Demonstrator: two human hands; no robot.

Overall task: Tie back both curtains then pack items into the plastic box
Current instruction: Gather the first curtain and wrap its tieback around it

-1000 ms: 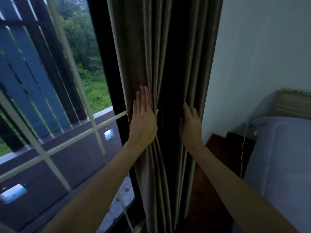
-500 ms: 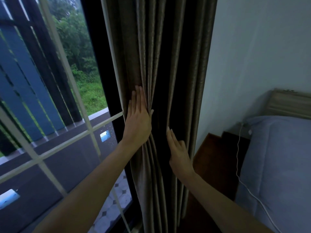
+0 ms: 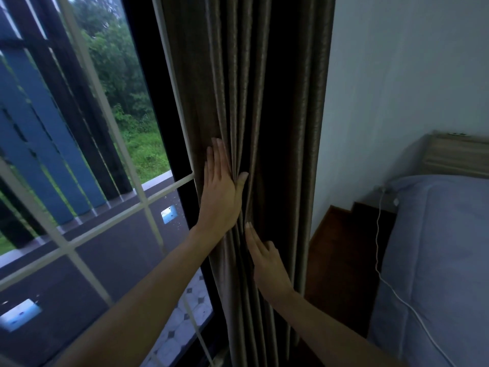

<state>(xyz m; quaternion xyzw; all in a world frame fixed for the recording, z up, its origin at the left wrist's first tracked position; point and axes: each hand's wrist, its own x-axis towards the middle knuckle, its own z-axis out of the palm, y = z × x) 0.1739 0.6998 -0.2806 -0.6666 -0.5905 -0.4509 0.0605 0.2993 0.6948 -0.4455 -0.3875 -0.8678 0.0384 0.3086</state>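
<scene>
A brown-grey curtain (image 3: 264,102) hangs gathered in vertical folds between the window and the wall. My left hand (image 3: 221,192) lies flat against its left folds, fingers straight and pointing up, thumb pressed into a fold. My right hand (image 3: 264,258) sits lower, fingers extended upward and resting on the front folds just below the left hand. Neither hand is closed around the fabric. No tie-back and no plastic box are in view.
A window with a white grille (image 3: 105,207) and a black frame (image 3: 156,102) fills the left. A pale wall (image 3: 397,75) is on the right. Below it stand a blue-covered bed (image 3: 444,247) with a white cable (image 3: 381,247), a wooden headboard (image 3: 455,157) and a dark wooden nightstand (image 3: 349,255).
My right hand has slid from the curtain's right side down and left to the front folds below the left hand. The left hand has stayed flat on the left folds.
</scene>
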